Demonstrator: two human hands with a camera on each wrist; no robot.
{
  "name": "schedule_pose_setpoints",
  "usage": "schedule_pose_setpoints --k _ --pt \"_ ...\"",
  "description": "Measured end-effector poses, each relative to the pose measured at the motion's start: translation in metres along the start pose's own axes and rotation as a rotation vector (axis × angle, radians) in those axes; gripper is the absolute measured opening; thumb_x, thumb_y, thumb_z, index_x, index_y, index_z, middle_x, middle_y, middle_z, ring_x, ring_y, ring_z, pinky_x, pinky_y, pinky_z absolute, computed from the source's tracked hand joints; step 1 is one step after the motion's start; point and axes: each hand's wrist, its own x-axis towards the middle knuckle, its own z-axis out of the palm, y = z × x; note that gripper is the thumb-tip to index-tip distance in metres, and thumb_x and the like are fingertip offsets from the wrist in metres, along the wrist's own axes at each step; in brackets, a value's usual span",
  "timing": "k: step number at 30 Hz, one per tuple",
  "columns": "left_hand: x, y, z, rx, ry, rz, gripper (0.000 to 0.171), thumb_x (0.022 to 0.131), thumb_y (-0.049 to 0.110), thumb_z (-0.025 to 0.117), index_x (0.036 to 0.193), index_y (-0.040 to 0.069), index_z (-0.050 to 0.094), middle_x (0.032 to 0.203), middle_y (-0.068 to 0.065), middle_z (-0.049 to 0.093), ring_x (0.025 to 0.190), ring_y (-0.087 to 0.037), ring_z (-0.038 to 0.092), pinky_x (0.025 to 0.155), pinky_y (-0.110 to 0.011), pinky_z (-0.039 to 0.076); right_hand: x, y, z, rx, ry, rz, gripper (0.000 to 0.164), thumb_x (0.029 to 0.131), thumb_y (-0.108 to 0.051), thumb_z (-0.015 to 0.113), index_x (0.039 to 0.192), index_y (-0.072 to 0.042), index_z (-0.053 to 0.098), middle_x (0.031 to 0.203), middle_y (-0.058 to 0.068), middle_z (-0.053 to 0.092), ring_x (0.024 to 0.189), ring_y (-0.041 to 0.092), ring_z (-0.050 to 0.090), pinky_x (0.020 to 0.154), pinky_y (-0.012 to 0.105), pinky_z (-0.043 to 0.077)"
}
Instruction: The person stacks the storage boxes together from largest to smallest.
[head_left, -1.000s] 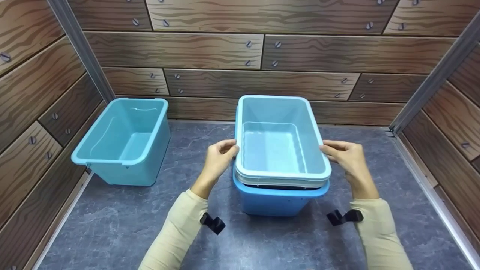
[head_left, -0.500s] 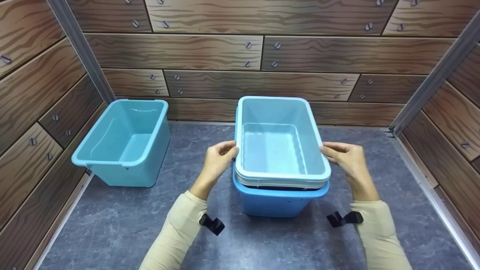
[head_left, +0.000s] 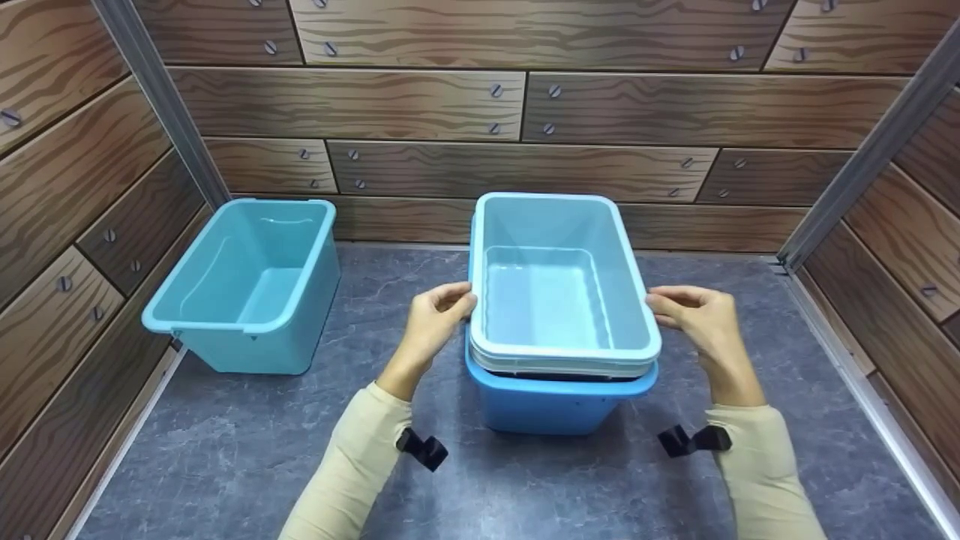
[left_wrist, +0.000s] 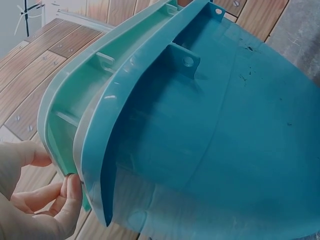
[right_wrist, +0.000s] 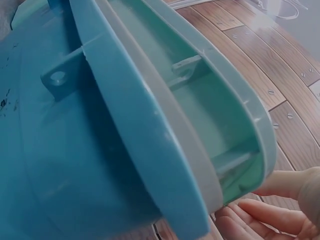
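Note:
A light blue plastic bin (head_left: pixel 559 351) sits nested at the top of a stack, its inside bare. Under its rim a whitish rim (head_left: pixel 566 369) shows, and a darker blue bin (head_left: pixel 551 411) stands lowest on the floor. At the stack's left side my left hand (head_left: pixel 433 322) pinches the top bin's rim between thumb and fingers. On the right my right hand (head_left: pixel 703 322) has thumb and fingertips at the opposite rim. The right wrist view shows those fingertips (right_wrist: pixel 225 216) right under the rim, the thumb behind it.
A separate turquoise bin (head_left: pixel 304 300) stands on the left, near the side wall. Wood-print panels (head_left: pixel 435 169) enclose the back and sides, with metal corner posts (head_left: pixel 161 97). The grey marbled floor (head_left: pixel 397 251) lies around the bins.
My right hand has shifted slightly outward to the right at the rim. The left hand and the bins look the same as before.

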Motion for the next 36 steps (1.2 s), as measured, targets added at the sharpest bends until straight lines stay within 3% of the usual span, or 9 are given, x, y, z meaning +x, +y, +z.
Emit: schedule_pose_setpoints --k 3,9,13,19,26,36 --pt "-0.001 -0.001 -0.001 -0.005 -0.007 0.003 0.035 0.093 0.013 0.060 0.123 -0.004 0.062 0.116 -0.023 0.067 0.090 -0.010 0.065 0.084 -0.027 0.058 -0.001 0.000 -0.002 0.060 -0.008 -0.018 0.014 0.085 -0.010 0.073 0.078 -0.022 0.072 0.072 -0.013 0.072 0.067 0.002 0.071 0.070 0.018 0.060" --pt "-0.002 -0.003 -0.004 -0.039 -0.011 0.023 0.033 0.094 0.010 0.058 0.123 -0.006 0.061 0.119 -0.026 0.065 0.094 -0.018 0.068 0.088 -0.031 0.059 -0.003 -0.002 -0.003 0.173 -0.007 -0.056 0.020 0.085 -0.002 0.070 0.077 -0.019 0.073 0.072 -0.009 0.074 0.067 0.005 0.072 0.070 0.019 0.060" --pt "-0.002 -0.004 -0.005 -0.064 -0.001 0.035 0.031 0.093 0.006 0.057 0.120 -0.009 0.062 0.117 -0.028 0.066 0.090 -0.016 0.070 0.088 -0.033 0.059 -0.005 -0.003 -0.003 0.214 0.000 -0.074 0.021 0.085 0.001 0.069 0.076 -0.018 0.073 0.071 -0.006 0.074 0.068 0.006 0.072 0.070 0.020 0.060" --pt "-0.001 -0.006 -0.007 -0.058 0.022 0.041 0.027 0.093 0.005 0.056 0.115 -0.009 0.064 0.110 -0.028 0.068 0.083 -0.010 0.069 0.087 -0.035 0.060 -0.008 -0.004 0.000 0.206 0.034 -0.107 0.019 0.087 -0.001 0.067 0.079 -0.018 0.072 0.072 -0.007 0.074 0.069 0.006 0.072 0.070 0.019 0.060" --pt "-0.001 -0.013 -0.012 -0.077 0.031 0.042 0.028 0.094 0.003 0.053 0.115 -0.013 0.062 0.109 -0.030 0.067 0.087 -0.017 0.070 0.083 -0.029 0.060 -0.013 -0.005 0.004 0.222 0.078 -0.143 0.020 0.087 0.001 0.066 0.081 -0.017 0.072 0.074 -0.007 0.075 0.069 0.008 0.073 0.070 0.021 0.060" --pt "-0.003 -0.023 -0.018 -0.073 0.054 0.022 0.027 0.094 0.004 0.052 0.114 -0.010 0.064 0.104 -0.023 0.071 0.079 -0.004 0.066 0.082 -0.028 0.060 -0.018 -0.011 0.011 0.188 0.112 -0.173 0.018 0.087 0.002 0.066 0.082 -0.016 0.070 0.073 -0.008 0.075 0.068 0.007 0.072 0.069 0.021 0.060"
